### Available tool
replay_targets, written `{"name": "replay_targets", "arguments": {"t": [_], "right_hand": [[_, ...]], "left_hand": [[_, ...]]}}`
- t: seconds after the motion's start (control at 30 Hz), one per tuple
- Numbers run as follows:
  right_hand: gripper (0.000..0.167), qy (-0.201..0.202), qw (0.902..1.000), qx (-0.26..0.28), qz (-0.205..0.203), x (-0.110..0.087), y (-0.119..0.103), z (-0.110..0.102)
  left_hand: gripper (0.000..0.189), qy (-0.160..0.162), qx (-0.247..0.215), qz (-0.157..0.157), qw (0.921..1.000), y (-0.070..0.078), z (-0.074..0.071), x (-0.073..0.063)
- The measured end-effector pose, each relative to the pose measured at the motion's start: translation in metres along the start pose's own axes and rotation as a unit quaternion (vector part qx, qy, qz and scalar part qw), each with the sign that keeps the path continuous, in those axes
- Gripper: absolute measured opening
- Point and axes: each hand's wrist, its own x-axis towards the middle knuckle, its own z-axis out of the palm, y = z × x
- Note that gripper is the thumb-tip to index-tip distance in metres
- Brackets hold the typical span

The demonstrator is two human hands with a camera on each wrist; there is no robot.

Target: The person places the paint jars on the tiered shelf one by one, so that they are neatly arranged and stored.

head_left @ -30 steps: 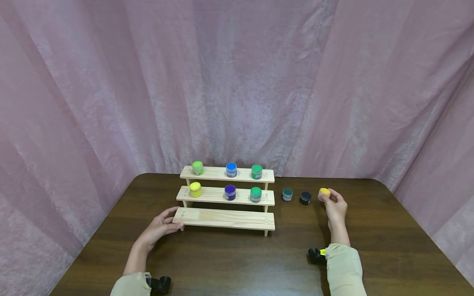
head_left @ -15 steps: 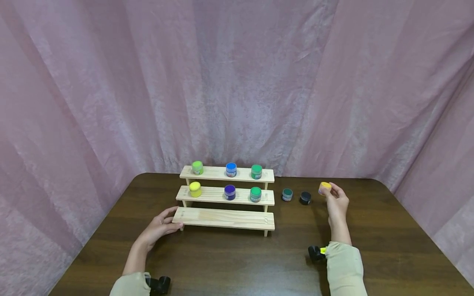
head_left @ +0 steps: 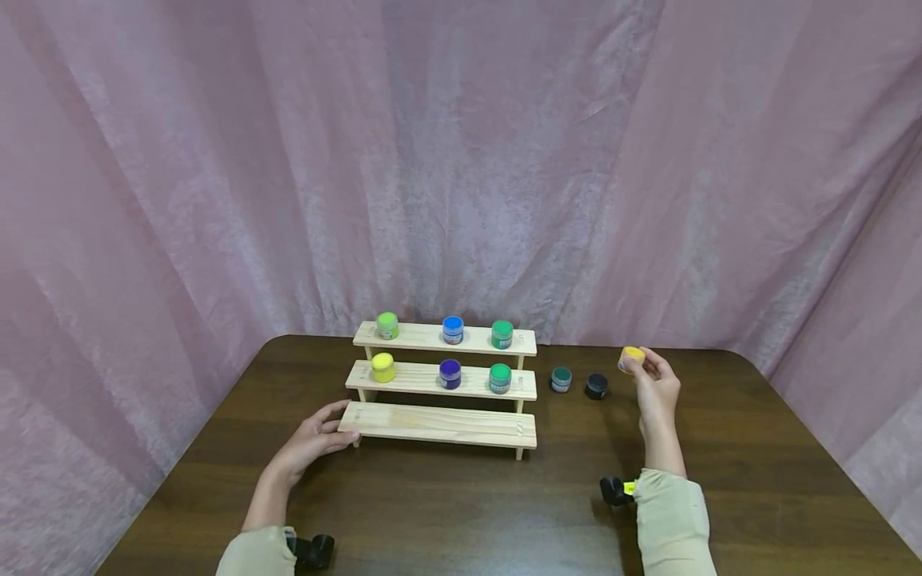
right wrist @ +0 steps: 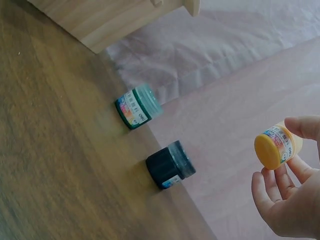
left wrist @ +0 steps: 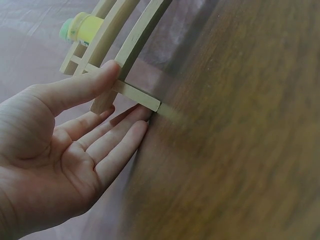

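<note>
In the head view my left hand [head_left: 313, 444] holds the left end of the lowest step of a pale wooden three-tier stand [head_left: 439, 424]. The left wrist view shows its thumb on the step's end, with fingers reaching behind the leg. My right hand [head_left: 657, 396] pinches a yellow-orange paint jar [head_left: 630, 362] between thumb and fingers, above the table. The right wrist view shows this jar [right wrist: 275, 146] tilted, its label facing the camera. To its left on the table stand a black paint jar [head_left: 595, 387] and a dark green paint jar [head_left: 560, 380].
The top tier bears light green [head_left: 387, 326], blue [head_left: 452, 330] and green [head_left: 502, 334] jars. On the middle tier are yellow [head_left: 383, 368], purple [head_left: 450, 374] and green [head_left: 500, 378] jars. A pink curtain [head_left: 461, 160] hangs behind the brown table [head_left: 461, 512].
My right hand has raised the yellow-orange jar slightly higher above the table. The left hand keeps its place on the stand, and the other jars stay where they were.
</note>
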Motion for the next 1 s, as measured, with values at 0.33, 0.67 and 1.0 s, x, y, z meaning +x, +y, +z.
{"name": "replay_targets", "arguments": {"t": [0.33,0.67,1.0], "right_hand": [[0.044,-0.013,0.9998,-0.004,-0.016,-0.010,-0.016,0.000],[0.046,-0.045,0.9984,-0.014,-0.031,-0.028,-0.044,0.009],[0.044,-0.111,0.9869,-0.040,-0.110,-0.045,-0.060,0.043]], "left_hand": [[0.076,0.000,-0.001,-0.004,1.0000,-0.002,0.001,-0.001],[0.076,-0.004,0.002,-0.006,1.0000,-0.004,0.005,0.001],[0.075,0.002,0.004,-0.003,1.0000,0.001,0.001,-0.001]]}}
